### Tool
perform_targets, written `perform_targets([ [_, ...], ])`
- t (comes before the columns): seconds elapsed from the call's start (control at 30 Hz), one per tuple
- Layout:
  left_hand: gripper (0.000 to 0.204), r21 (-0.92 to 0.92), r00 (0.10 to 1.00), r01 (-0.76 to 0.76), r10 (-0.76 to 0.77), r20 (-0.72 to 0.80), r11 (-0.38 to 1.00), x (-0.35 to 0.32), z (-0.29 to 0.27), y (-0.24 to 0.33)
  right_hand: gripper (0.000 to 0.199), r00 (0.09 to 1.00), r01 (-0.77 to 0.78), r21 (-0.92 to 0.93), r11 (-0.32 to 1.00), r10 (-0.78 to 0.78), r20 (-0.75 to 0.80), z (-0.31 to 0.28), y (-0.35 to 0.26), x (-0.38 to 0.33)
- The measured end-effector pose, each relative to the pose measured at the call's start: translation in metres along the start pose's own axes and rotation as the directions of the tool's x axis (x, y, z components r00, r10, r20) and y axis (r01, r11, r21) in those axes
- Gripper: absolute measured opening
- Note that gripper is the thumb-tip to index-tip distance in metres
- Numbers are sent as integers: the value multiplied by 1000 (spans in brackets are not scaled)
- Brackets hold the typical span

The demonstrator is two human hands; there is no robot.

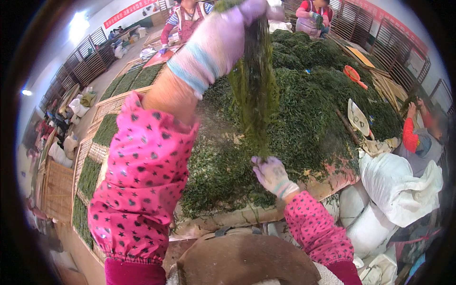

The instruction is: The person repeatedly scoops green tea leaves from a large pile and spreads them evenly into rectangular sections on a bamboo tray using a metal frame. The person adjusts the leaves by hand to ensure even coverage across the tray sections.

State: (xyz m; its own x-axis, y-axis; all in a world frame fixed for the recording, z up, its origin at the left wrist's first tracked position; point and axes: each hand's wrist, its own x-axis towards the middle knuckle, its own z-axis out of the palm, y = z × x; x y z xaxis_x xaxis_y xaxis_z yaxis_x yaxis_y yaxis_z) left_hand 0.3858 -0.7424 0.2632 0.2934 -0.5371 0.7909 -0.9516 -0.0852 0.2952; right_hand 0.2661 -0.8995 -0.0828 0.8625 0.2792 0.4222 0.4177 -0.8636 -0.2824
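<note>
My left hand [221, 40], in a pale purple-and-white glove with a light blue cuff, is raised high and closed round the top of a long bunch of dark green seaweed [256, 90]. The strands hang straight down from it over a large seaweed pile [308, 104]. Lower down, my right hand [273, 175], gloved alike, has its fingers closed at the bunch's bottom end, just above the near part of the pile. Its fingertips are partly hidden by strands.
Woven bamboo racks [97, 152] spread with seaweed line the left side. Full white sacks [401, 185] stand at the right near edge. On the pile's right lie an orange-red sieve [351, 73] and a white scoop [357, 117]. Other people work at the far side and right.
</note>
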Motion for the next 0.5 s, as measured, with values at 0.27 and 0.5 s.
perform_targets([
  [0.27, 40, -953, 954, 93, -300, 3, 288, 44, -47, 39, 27, 853, -275, -199, 941, 334, 401, 62, 48, -126],
  [0.5, 43, -933, 885, 328, -297, 359, -149, 2, -21, 1, 46, 514, -175, -80, 981, 161, 843, -37, 75, -24],
])
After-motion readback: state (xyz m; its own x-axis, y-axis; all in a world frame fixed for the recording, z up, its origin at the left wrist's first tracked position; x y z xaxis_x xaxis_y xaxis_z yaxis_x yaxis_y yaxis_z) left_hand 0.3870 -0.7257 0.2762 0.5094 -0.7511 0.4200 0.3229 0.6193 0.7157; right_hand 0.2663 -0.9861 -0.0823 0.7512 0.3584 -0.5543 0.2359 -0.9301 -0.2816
